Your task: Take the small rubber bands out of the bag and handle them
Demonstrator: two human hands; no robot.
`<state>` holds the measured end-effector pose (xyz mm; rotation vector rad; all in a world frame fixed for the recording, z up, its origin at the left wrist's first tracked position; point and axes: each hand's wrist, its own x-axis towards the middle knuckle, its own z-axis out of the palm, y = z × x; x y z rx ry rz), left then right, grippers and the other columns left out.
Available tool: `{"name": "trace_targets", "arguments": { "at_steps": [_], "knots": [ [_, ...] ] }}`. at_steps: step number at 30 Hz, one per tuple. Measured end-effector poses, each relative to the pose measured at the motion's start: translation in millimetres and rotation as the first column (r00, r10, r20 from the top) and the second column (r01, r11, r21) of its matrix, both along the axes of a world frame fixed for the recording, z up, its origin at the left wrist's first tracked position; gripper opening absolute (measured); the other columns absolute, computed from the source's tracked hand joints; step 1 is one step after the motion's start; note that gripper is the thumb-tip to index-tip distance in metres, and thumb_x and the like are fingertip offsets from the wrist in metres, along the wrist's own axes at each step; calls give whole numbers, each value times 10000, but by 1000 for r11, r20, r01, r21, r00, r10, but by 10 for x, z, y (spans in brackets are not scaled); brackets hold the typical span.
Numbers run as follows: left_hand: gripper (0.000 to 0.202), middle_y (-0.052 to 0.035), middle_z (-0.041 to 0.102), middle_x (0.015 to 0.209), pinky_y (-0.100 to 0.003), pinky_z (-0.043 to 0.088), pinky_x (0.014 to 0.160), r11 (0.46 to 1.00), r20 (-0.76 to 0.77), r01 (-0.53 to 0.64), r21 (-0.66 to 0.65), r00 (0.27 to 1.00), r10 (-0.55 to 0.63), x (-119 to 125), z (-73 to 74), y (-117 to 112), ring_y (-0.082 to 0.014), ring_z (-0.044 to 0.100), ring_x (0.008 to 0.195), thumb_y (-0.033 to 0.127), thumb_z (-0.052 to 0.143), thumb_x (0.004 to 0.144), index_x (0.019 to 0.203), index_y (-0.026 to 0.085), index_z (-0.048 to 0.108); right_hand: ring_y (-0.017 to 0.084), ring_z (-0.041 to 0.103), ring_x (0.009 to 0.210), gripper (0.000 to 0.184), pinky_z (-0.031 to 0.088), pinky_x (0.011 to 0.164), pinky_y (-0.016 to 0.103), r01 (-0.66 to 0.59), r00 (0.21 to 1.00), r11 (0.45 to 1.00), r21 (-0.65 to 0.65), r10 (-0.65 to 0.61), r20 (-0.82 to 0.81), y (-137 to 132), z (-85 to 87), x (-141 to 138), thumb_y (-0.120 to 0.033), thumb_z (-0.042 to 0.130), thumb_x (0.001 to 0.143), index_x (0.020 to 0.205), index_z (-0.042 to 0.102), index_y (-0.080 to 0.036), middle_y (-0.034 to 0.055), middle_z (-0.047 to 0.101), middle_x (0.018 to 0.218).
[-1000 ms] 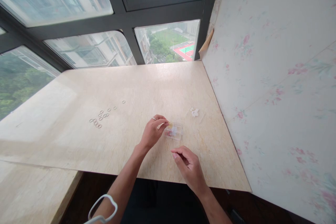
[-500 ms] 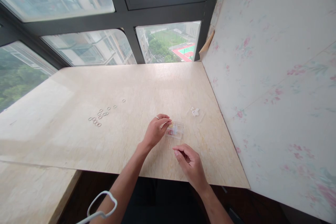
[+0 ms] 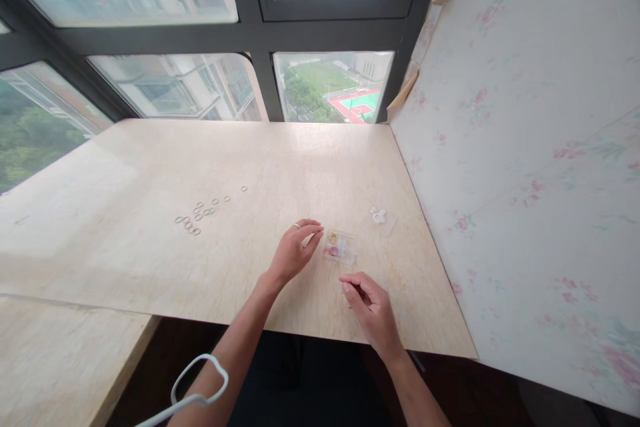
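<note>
A small clear plastic box [image 3: 350, 255] with compartments lies on the windowsill top. Gold rings [image 3: 333, 237] sit in its upper left part, and small red pieces [image 3: 331, 251] lie below them. My left hand [image 3: 296, 250], a ring on one finger, is just left of the box with thumb and fingertips pinched together; whatever is between them is too small to make out. My right hand [image 3: 373, 310] hovers near the front edge, below and right of the box. Its thumb and forefinger are closed, and I cannot see what they hold, if anything.
Several thin silvery rings [image 3: 199, 217] lie scattered at the left. Behind the box to the right rests a white star-shaped piece [image 3: 379, 217] by a clear plastic sheet or lid [image 3: 389, 225]. A floral wall [image 3: 500, 180] borders the right side, and windows stand behind.
My left hand has drawn leftward off the box, so the gold rings now show in full. My right hand keeps its closed pose. The view has shifted slightly.
</note>
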<state>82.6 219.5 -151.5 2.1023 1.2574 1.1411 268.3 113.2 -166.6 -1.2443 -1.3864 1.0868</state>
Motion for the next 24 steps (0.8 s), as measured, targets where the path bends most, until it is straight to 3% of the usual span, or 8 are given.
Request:
{"name": "trace_targets", "arguments": {
  "at_steps": [7, 15, 19, 24],
  "knots": [
    [164, -78, 650, 1034, -334, 519, 833, 991, 7, -110, -72, 994, 111, -647, -202, -251, -177, 623, 940, 244, 540, 916, 960, 182, 685, 137, 552, 667, 243, 484, 584, 240, 35, 996, 999, -15, -34, 77, -11, -32, -27, -387, 570, 894, 967, 674, -180, 46, 615, 828],
    [168, -69, 646, 1029, -294, 511, 793, 977, 71, -165, -131, 982, 176, -1342, -175, -542, -159, 618, 906, 232, 528, 917, 957, 176, 681, 162, 567, 691, 402, 506, 597, 255, 159, 973, 983, -90, -140, 184, -59, -61, -115, -517, 614, 823, 981, 696, -157, 65, 634, 816],
    [166, -69, 649, 1002, -288, 493, 787, 982, 74, -122, -142, 988, 133, -1669, -164, -636, -160, 611, 900, 217, 521, 916, 938, 170, 679, 147, 546, 651, 422, 493, 592, 250, 238, 960, 966, -101, -218, 176, -124, -61, -391, -529, 609, 826, 1004, 683, -153, 51, 612, 760],
    [160, -70, 650, 983, -274, 484, 776, 989, 126, -58, -137, 989, 75, -1941, -200, -693, -159, 606, 902, 198, 523, 908, 939, 168, 677, 128, 522, 592, 369, 478, 566, 251, 26, 996, 996, -88, -18, 89, -49, 54, -1006, -487, 594, 856, 978, 678, -148, 42, 583, 717]
  ]
}}
